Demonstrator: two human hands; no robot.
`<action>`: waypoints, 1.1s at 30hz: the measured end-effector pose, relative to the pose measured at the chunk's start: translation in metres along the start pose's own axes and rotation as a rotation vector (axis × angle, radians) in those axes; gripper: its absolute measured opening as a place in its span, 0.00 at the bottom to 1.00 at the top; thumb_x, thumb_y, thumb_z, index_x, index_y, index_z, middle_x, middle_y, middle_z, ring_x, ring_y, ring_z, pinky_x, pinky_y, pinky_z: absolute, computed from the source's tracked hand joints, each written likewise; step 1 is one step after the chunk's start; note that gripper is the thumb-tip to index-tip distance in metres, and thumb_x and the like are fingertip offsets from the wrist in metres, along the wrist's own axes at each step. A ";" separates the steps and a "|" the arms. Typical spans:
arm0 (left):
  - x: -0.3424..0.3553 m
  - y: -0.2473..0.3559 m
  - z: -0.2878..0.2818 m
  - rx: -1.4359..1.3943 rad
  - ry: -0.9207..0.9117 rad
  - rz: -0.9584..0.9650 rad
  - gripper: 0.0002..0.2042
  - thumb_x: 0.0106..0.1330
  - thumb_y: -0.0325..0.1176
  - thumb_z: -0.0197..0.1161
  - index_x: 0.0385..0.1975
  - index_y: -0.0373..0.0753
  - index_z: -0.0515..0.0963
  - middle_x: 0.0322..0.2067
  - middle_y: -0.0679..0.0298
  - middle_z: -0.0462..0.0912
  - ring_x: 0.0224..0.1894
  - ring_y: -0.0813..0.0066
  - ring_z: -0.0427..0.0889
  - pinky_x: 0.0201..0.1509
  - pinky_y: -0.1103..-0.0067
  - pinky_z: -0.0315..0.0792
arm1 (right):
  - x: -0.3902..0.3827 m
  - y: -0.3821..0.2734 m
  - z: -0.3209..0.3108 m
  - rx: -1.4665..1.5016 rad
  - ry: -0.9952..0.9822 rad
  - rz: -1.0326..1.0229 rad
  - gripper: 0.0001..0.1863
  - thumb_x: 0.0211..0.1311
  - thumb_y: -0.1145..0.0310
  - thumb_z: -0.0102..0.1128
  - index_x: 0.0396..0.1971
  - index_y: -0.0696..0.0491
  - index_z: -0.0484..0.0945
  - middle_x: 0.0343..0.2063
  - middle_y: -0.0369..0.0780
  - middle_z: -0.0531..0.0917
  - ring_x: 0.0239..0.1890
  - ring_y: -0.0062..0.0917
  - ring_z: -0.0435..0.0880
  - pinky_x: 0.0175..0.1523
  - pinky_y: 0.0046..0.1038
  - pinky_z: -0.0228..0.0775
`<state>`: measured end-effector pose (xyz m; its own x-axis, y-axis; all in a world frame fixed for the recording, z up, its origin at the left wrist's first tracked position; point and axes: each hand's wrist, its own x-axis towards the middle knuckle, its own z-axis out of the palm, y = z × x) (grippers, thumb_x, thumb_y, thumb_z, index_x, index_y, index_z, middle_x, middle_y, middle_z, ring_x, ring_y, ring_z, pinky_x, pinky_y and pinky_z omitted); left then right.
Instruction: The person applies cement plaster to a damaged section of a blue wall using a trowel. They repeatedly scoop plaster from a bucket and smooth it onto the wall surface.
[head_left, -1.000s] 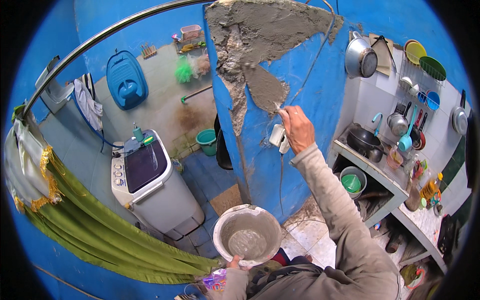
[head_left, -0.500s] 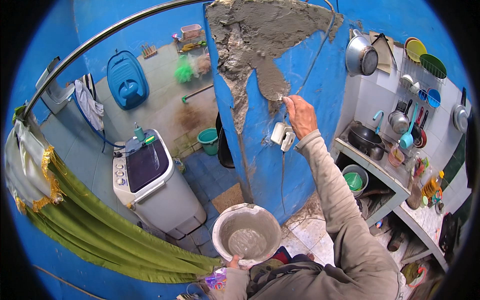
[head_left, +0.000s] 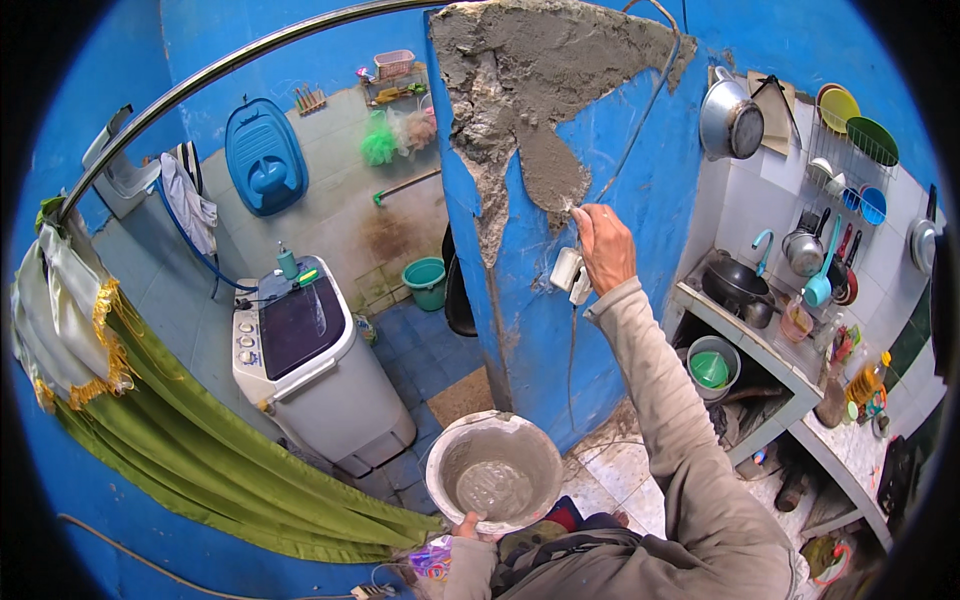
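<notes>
My left hand (head_left: pixel 468 527) grips the near rim of a mortar-smeared bucket (head_left: pixel 545 470), with wet grey mortar (head_left: pixel 493 489) lying in its bottom. Up at the blue wall (head_left: pixel 640 150), my right hand (head_left: pixel 606 247) is closed with its fingertips pinched together. Whatever it holds is mostly hidden; only a small pale bit shows at the fingertips. Those fingertips are at the lower edge of a smoothed grey mortar patch (head_left: pixel 552 172). Rougher mortar (head_left: pixel 484 75) covers the wall's top and left edge. White electrical sockets (head_left: pixel 566 268) hang just beside and below the right hand.
A cable (head_left: pixel 640 110) runs down the wall. To the left stand a washing machine (head_left: pixel 330 390) and a green curtain (head_left: pixel 210 450). A tiled counter (head_left: pixel 740 335) on the right carries a wok (head_left: pixel 735 280), with pans hanging above. A teal bucket (head_left: pixel 425 285) sits behind the wall.
The whole view has shifted slightly, with the wall now a little further right in it. My right hand stays at the patch's lower edge; my left hand keeps its hold on the bucket.
</notes>
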<state>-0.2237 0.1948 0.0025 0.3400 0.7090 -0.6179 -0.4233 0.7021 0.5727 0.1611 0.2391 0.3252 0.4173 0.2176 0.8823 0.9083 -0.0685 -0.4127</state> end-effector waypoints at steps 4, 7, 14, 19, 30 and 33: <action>-0.005 0.004 0.007 0.056 0.078 0.018 0.27 0.46 0.23 0.56 0.51 0.30 0.65 0.44 0.46 0.73 0.42 0.44 0.79 0.40 0.49 0.80 | 0.017 0.006 -0.004 -0.002 -0.003 0.028 0.16 0.67 0.60 0.49 0.29 0.58 0.75 0.28 0.49 0.78 0.32 0.46 0.77 0.36 0.41 0.68; 0.010 -0.002 -0.002 -0.024 -0.031 0.008 0.28 0.45 0.22 0.56 0.53 0.31 0.64 0.46 0.46 0.72 0.45 0.42 0.77 0.40 0.47 0.79 | 0.014 0.005 -0.007 -0.012 -0.055 0.103 0.17 0.68 0.61 0.47 0.26 0.60 0.73 0.26 0.51 0.76 0.31 0.50 0.74 0.36 0.43 0.65; 0.022 -0.010 0.000 -0.032 0.021 -0.011 0.21 0.60 0.33 0.59 0.53 0.37 0.66 0.45 0.51 0.76 0.43 0.50 0.79 0.35 0.52 0.80 | -0.059 -0.006 -0.040 0.023 -0.321 0.240 0.16 0.66 0.61 0.49 0.26 0.59 0.73 0.23 0.50 0.76 0.27 0.47 0.75 0.33 0.40 0.65; -0.015 0.003 0.033 0.170 -0.073 0.102 0.23 0.58 0.35 0.60 0.55 0.39 0.67 0.45 0.54 0.77 0.42 0.58 0.81 0.33 0.64 0.83 | -0.113 -0.020 -0.118 -0.052 -0.881 0.118 0.13 0.62 0.60 0.57 0.33 0.55 0.72 0.20 0.45 0.78 0.20 0.41 0.78 0.26 0.37 0.66; -0.018 -0.005 0.041 0.157 -0.213 0.322 0.30 0.55 0.21 0.54 0.62 0.35 0.58 0.54 0.57 0.72 0.52 0.66 0.74 0.58 0.73 0.69 | -0.189 -0.016 -0.067 -0.498 -1.113 -0.754 0.11 0.52 0.67 0.52 0.35 0.52 0.78 0.33 0.37 0.72 0.38 0.28 0.72 0.36 0.34 0.61; -0.016 -0.010 0.044 0.208 -0.220 0.374 0.34 0.53 0.18 0.52 0.64 0.34 0.54 0.57 0.57 0.69 0.56 0.68 0.71 0.61 0.76 0.63 | -0.206 -0.004 -0.059 -0.405 -1.103 -0.806 0.10 0.52 0.67 0.52 0.34 0.52 0.78 0.33 0.37 0.71 0.38 0.27 0.72 0.36 0.33 0.61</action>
<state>-0.1878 0.1792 0.0301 0.3752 0.8972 -0.2330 -0.3815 0.3786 0.8433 0.0731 0.1373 0.1581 -0.2748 0.9515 0.1385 0.9063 0.2082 0.3677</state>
